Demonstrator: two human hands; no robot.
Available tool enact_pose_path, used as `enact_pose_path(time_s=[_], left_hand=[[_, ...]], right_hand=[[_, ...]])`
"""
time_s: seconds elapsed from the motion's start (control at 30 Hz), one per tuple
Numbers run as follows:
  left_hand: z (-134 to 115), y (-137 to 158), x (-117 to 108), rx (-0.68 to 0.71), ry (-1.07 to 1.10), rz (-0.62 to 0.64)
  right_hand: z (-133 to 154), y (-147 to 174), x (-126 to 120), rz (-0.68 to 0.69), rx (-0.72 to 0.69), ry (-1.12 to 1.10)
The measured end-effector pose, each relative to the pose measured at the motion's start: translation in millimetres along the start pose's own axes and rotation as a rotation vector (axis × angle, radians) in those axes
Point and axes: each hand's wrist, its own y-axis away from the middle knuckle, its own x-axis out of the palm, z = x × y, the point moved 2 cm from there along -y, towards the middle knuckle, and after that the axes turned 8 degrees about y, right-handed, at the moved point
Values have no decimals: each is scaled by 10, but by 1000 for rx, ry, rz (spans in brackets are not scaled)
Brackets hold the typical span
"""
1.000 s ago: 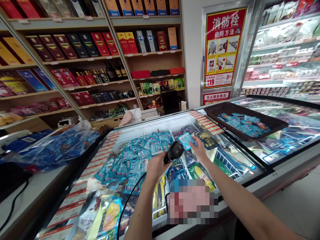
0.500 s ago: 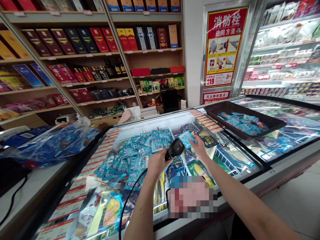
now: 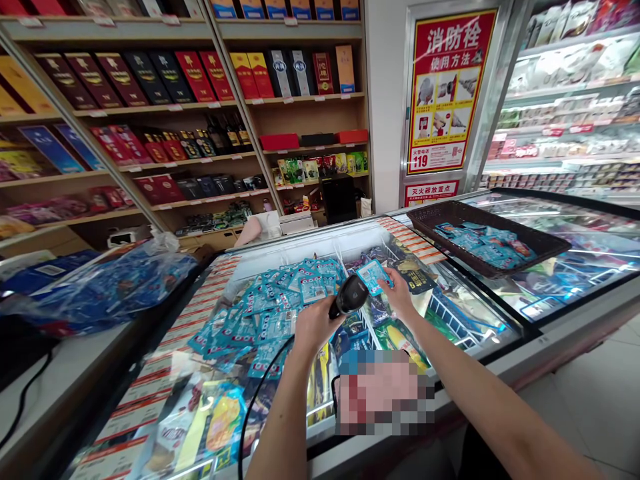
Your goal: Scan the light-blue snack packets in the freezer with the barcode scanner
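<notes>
Over the freezer [image 3: 545, 342], left hand [image 3: 311, 325] grips a scanner [image 3: 350, 293], long axis toward the sachet [image 3: 371, 276] (pinched by right hand [image 3: 399, 293]).

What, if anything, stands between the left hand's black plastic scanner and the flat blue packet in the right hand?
Nothing visible: the scanner in the left hand is close beside the packet that the right hand pinches; contact is unclear.

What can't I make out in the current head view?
Head view: handle of black plastic handheld scanner, largely behind the left hand.
Head view: fine print on small flat blue packet, too small.
Head view: face of black-edged rectangular object, pixelated.
Head view: continuation of thin black cable, cut by bottom edge.
</notes>
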Motion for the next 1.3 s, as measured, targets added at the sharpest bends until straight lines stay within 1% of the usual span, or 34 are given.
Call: enact_pose_path(time_s=[0.13, 0.3, 0.43, 0.57, 0.67, 0.77, 0.83, 0.9, 0.97, 1.07, 1.13, 1.2, 1.27, 1.3], left_hand=[[-7, 3, 5, 20, -18, -17], [-9, -70, 42, 9, -48, -15], [-30, -183, 76, 3, -73, -31], [-66, -274, 113, 38, -70, -57], [-69, -309, 122, 66, -77, -53], [-18, -300, 86, 88, -79, -66], [55, -270, 37, 74, -76, -106], [146, -237, -21, 28, -67, -159], [230, -212, -72, -13, -52, -205], [302, -200, -117, -33, -43, -238], [317, -200, -126, -44, -53, -242], [317, -197, -126, -60, -63, -239], [310, -188, -128, -74, -62, -241], [307, -181, -132, -80, -57, -244]], right_hand=[[-2, 10, -26, -36, -17, -6], [-56, -35, -37, -74, 4, 101], [-92, -79, -35, -120, 39, 233], [-86, -102, -53, -155, 80, 410], [-68, -109, -67, -167, 93, 535], [-53, -98, -72, -217, 127, 650], [-50, -81, -66, -236, 172, 713], [-45, -64, -52, -208, 190, 783], [-34, -48, -44, -169, 179, 825], [3, -24, -56, -167, 164, 840], [58, -8, -60, -194, 126, 858], [144, 0, -24, -189, 11, 895], [246, -4, 74, -92, -168, 915], [292, -10, 146, 0, -253, 901]])
